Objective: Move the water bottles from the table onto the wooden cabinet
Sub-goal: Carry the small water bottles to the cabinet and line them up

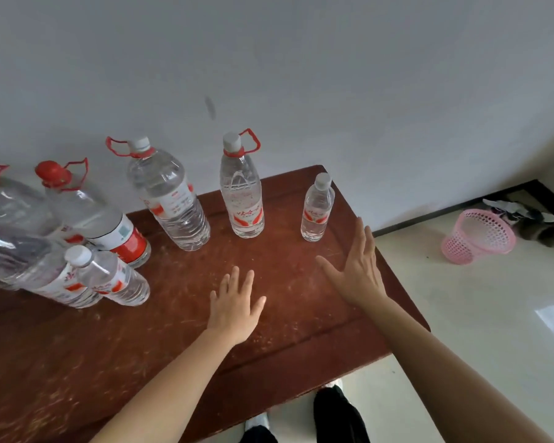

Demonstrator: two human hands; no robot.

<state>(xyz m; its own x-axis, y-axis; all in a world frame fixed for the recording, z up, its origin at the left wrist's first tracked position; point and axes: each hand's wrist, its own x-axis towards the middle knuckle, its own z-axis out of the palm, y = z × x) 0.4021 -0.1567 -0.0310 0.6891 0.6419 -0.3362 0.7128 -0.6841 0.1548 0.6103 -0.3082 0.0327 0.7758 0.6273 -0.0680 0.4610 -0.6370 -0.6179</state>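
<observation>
A person's left hand (235, 303) and right hand (357, 266) hover over the near right part of a red-brown wooden top (160, 330), fingers spread and holding nothing; whether this is the table or the cabinet cannot be told. Three water bottles stand upright and spaced toward the far edge, likely so each can be taken singly. The small bottle (318, 207) by the far right corner is just beyond the right fingertips, with the tall bottle (242, 193) and large bottle (168, 196) farther left. A crowded cluster (61, 235) sits at the left edge, well apart from both hands.

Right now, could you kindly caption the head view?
Open left hand and right hand spread over reddish wooden surface beside clear plastic water bottles.
</observation>
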